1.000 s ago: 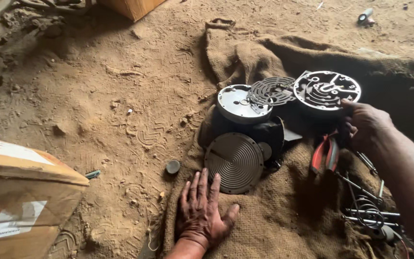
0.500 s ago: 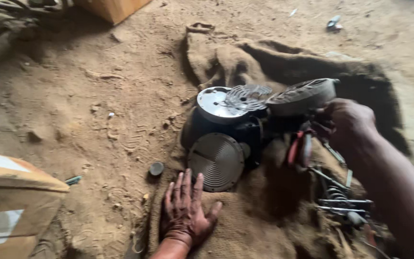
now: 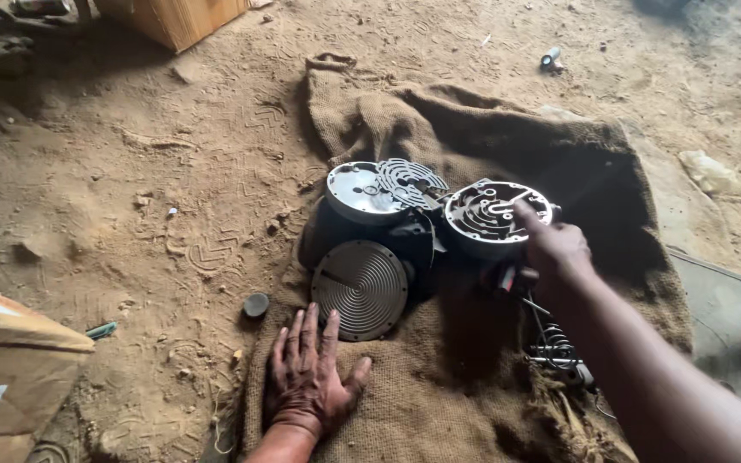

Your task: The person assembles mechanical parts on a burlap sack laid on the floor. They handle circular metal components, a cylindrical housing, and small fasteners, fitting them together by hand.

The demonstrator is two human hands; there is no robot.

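My left hand lies flat, fingers spread, on a brown burlap sack spread over the dirt floor. Just beyond its fingertips rests a round ribbed metal disc leaning against a dark machine body. My right hand grips the near edge of a round grey metal housing plate, index finger stretched across it. A red-handled tool shows under that hand; whether the hand also holds it is unclear. A smooth round plate and a slotted gasket lie to the left.
Springs and wire parts lie on the sack at the right. A small dark cap sits in the dirt. A cardboard box stands at the lower left, a wooden box at the top, and a grey sheet at the right.
My right hand has tipped the housing plate up on edge and laid it back flat, and now grips its near rim. My left hand has stayed pressed on the sack.
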